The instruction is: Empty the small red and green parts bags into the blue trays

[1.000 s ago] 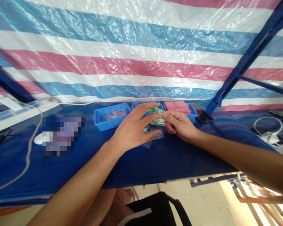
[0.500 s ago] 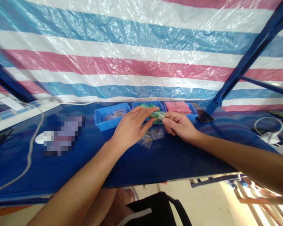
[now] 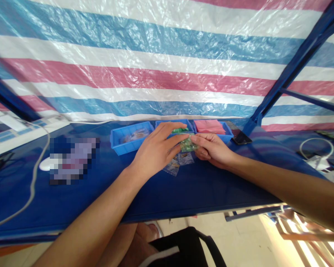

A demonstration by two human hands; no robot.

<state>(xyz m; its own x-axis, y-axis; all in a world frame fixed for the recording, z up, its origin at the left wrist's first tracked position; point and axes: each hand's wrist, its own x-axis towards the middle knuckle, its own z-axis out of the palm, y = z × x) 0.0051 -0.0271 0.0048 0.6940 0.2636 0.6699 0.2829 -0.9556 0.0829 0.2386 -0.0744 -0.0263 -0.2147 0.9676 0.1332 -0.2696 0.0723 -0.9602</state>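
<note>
A small green, clear-fronted plastic packet (image 3: 188, 145) is held above the blue table between my two hands. My right hand (image 3: 215, 149) pinches its right side between thumb and curled fingers. At the packet's left edge, my left hand (image 3: 157, 146) grips with thumb and index finger, while the other fingers stretch out above. Just below lie small clear bags (image 3: 172, 167) with brass-coloured pieces inside, partly covered by my left hand. Behind my hands, a blue bin (image 3: 158, 122) contains more green packets (image 3: 180, 130).
Another blue bin (image 3: 117, 142) at left holds clear bags; one at right (image 3: 227, 138) holds pink packets (image 3: 208, 126). A dark phone (image 3: 242, 138) lies farther right. On the left are a white mouse (image 3: 45, 164), a cable (image 3: 33, 185) and a blurred-out object (image 3: 75, 159).
The green packet has been turned and spread flatter, coming slightly nearer to me. My left fingers have shifted on its edge; my right hand has moved only a little.
</note>
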